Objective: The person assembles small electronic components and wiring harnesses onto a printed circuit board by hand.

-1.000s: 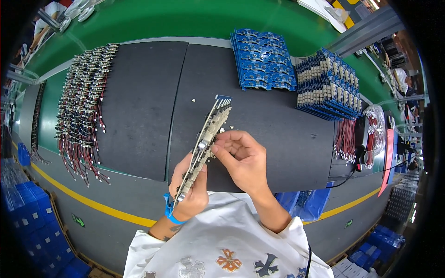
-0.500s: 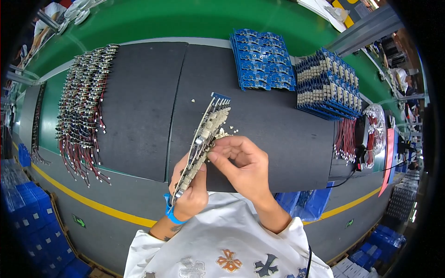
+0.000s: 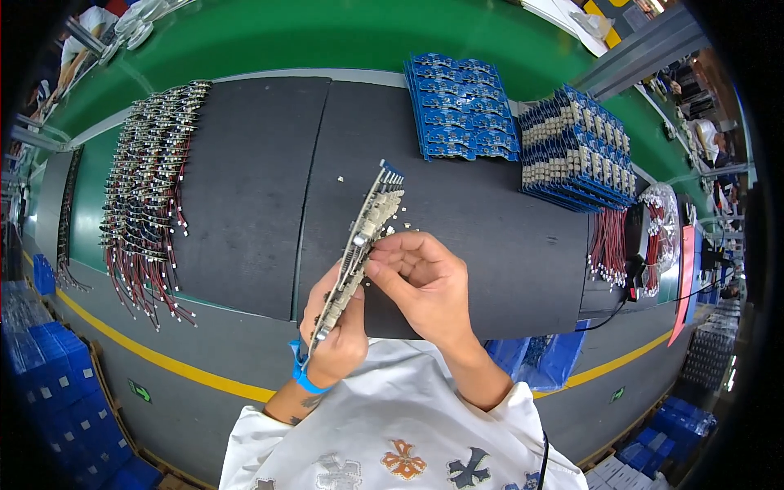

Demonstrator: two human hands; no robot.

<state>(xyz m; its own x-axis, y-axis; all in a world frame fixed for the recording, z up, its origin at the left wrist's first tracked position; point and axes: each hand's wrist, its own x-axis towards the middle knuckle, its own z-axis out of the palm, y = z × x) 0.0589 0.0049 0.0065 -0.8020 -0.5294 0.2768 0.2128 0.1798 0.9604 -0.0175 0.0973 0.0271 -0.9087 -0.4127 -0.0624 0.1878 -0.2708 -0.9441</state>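
Item: panel of small circuit boards [image 3: 359,245], long and narrow, seen nearly edge-on, tilted up and away from me over the dark mat [image 3: 245,188] of the worktop [image 3: 196,359].

Left hand [image 3: 333,335]: clenched round the near end of the panel, blue wristband [image 3: 304,377] at the wrist. The grip has not shifted over the last second.

Right hand [image 3: 420,282]: fingertips pinched against the panel's right edge, about midway along. A second ago it lay further along the strip; it has since worked nearer to me, and the panel's far end now stands a little steeper. I judge I am moving board by board down the strip, with the near part not yet handled.

Loose white bits [image 3: 400,231]: on the mat just right of the panel.

Stock, far right: flat blue boards [image 3: 461,110]; stacked blue boards [image 3: 576,151]; red wire bundle [image 3: 608,245].

Stock, left: rows of wired parts [image 3: 147,204] with red and black leads.
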